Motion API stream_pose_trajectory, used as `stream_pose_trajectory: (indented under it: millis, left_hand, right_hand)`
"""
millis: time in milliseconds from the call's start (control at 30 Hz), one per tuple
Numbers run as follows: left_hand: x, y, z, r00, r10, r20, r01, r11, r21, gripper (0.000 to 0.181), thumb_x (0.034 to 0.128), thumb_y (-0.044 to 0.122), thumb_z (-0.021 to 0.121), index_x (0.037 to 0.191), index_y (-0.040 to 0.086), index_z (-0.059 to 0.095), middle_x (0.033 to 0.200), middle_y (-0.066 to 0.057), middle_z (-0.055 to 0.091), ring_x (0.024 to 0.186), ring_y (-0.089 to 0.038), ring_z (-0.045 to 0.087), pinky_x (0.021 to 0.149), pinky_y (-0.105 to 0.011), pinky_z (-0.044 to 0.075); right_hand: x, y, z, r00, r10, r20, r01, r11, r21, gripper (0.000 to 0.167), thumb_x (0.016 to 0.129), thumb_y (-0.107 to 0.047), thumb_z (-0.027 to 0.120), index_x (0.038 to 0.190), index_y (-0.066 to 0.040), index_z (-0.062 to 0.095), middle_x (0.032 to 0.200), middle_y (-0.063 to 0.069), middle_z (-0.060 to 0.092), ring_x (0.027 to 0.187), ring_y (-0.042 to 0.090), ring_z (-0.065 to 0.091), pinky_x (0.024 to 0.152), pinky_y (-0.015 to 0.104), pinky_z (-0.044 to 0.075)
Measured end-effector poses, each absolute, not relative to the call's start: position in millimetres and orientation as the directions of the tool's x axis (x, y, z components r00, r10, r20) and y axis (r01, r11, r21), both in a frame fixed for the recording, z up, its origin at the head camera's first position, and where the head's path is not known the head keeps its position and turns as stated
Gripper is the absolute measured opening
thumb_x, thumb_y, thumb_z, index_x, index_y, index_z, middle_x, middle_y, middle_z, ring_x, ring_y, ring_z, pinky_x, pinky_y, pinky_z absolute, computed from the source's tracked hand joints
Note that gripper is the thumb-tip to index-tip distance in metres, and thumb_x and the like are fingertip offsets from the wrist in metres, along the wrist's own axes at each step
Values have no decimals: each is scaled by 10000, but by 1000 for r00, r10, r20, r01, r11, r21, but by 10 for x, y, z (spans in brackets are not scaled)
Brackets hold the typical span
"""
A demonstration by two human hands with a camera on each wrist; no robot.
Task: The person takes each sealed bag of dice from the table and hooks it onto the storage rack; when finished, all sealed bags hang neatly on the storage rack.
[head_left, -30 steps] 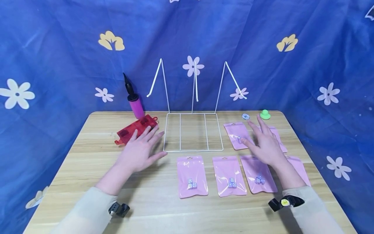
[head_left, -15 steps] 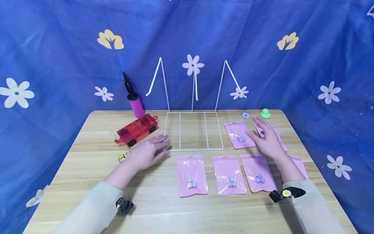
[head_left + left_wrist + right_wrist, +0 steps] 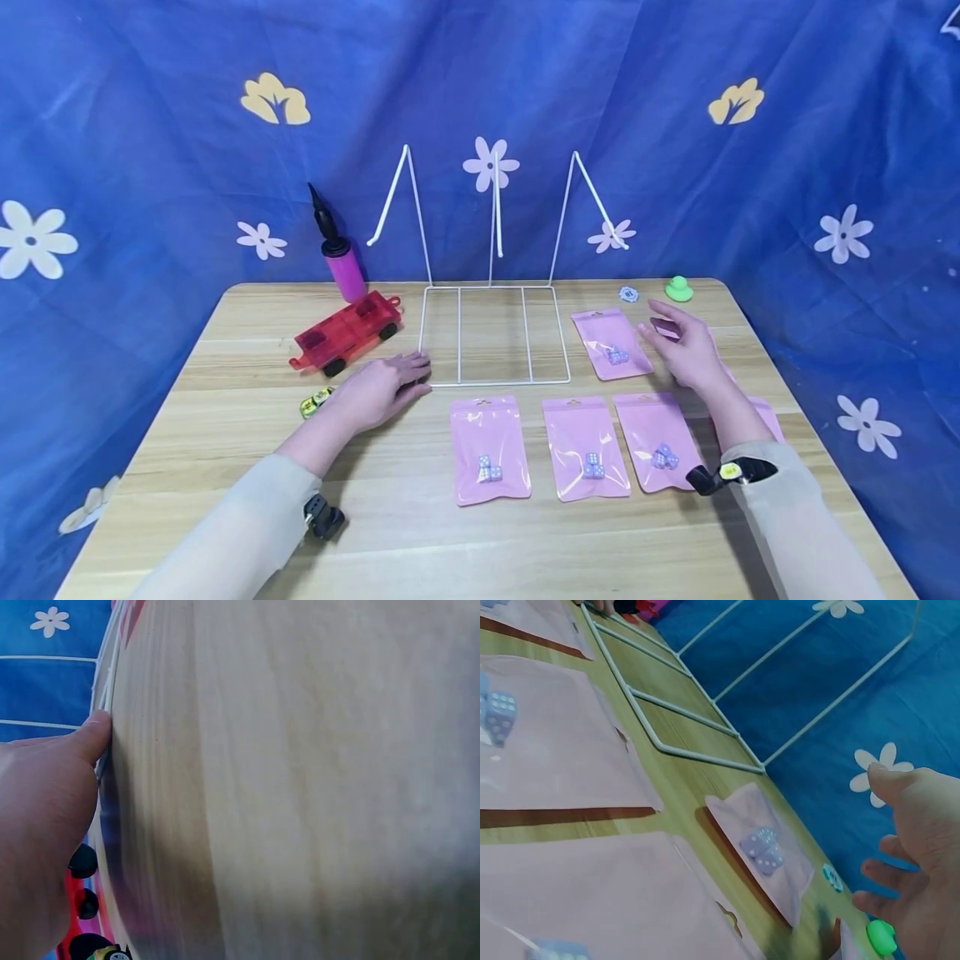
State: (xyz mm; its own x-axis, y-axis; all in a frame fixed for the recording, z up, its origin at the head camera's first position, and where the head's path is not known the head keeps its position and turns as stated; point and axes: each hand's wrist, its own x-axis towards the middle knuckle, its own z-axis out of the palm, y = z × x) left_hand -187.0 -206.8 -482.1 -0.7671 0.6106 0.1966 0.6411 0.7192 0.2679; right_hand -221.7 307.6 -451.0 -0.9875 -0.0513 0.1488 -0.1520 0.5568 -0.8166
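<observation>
My left hand (image 3: 377,393) lies at the front left corner of a white wire rack (image 3: 495,383), its fingers at the rail. In the left wrist view the thumb reaches straight along the wire (image 3: 112,671). A red toy wagon (image 3: 347,332) with black wheels and a small yellow toy car (image 3: 316,402) are beside this hand. My right hand (image 3: 688,354) hovers over a pink zip bag (image 3: 708,335), mostly hidden beneath it. Its fingers are loosely bent with nothing between them, as the right wrist view also shows. Left of it lies a pink bag of dice (image 3: 600,327).
Front-row pink bags with dice, such as the leftmost bag (image 3: 487,429), lie on the wooden table (image 3: 450,550). Three upright hooks (image 3: 417,200) rise behind the rack base. A purple pump (image 3: 345,271), blue token (image 3: 628,294) and green duck (image 3: 678,290) stand at the back.
My left hand has drawn back from over the red wagon to the rack corner, uncovering the yellow car. My right hand's spread fingers have relaxed and bent. The bags and rack stay put.
</observation>
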Motion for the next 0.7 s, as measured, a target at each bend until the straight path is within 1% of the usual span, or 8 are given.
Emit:
stream_pose_trajectory:
  millis: [133, 233, 333, 433, 567, 700]
  left_hand:
    - [-1880, -2069, -4855, -780, 591, 204, 625, 722, 296, 420, 1026, 291, 734, 1341, 13, 726, 1400, -183, 660, 1281, -353, 638, 1044, -508, 534]
    - [-1888, -2071, -4869, -787, 582, 204, 616, 719, 323, 410, 1023, 286, 740, 1327, 11, 734, 1389, -180, 662, 1272, -342, 641, 1031, -502, 541]
    - [-1899, -2075, -4875, -795, 573, 197, 603, 717, 348, 397, 1018, 283, 748, 1313, 17, 743, 1385, -167, 665, 1288, -318, 632, 1036, -497, 537]
    - [-1907, -2079, -4876, -802, 563, 201, 594, 712, 375, 381, 1008, 264, 764, 1301, 21, 750, 1379, -156, 668, 1297, -301, 627, 1051, -493, 526]
    - [-1906, -2083, -4885, -799, 557, 227, 599, 699, 391, 377, 994, 228, 778, 1290, -4, 747, 1353, -175, 679, 1284, -317, 638, 1061, -507, 516]
    - [-1896, -2078, -4897, -795, 557, 241, 604, 691, 396, 373, 994, 212, 776, 1283, -21, 745, 1338, -193, 685, 1270, -339, 646, 1054, -522, 517]
  right_hand:
    - [-2262, 3120, -4539, -994, -34, 103, -105, 544, -833, 620, 1051, -282, 702, 1536, 46, 499, 1545, 245, 521, 1369, 445, 549, 1116, 552, 449]
    - [-2301, 3128, -4582, -997, -17, 79, -75, 556, -828, 626, 1045, -286, 711, 1529, 51, 503, 1528, 242, 539, 1356, 432, 564, 1118, 552, 452]
    - [-2350, 3126, -4628, -999, -8, 46, -42, 569, -821, 628, 1035, -276, 726, 1524, 52, 508, 1481, 256, 577, 1338, 423, 581, 1115, 544, 461]
    - [-2403, 3113, -4674, -1000, -10, -12, 5, 567, -824, 642, 1028, -265, 737, 1522, 67, 496, 1448, 285, 586, 1343, 431, 569, 1124, 542, 455]
    - [-2455, 3083, -4728, -997, -17, -73, 51, 566, -823, 662, 1012, -238, 754, 1517, 90, 479, 1440, 299, 570, 1345, 438, 545, 1133, 545, 448]
    - [-2484, 3037, -4775, -997, 7, -80, 70, 582, -810, 681, 962, -242, 815, 1482, 84, 520, 1386, 278, 600, 1277, 416, 575, 1090, 525, 484]
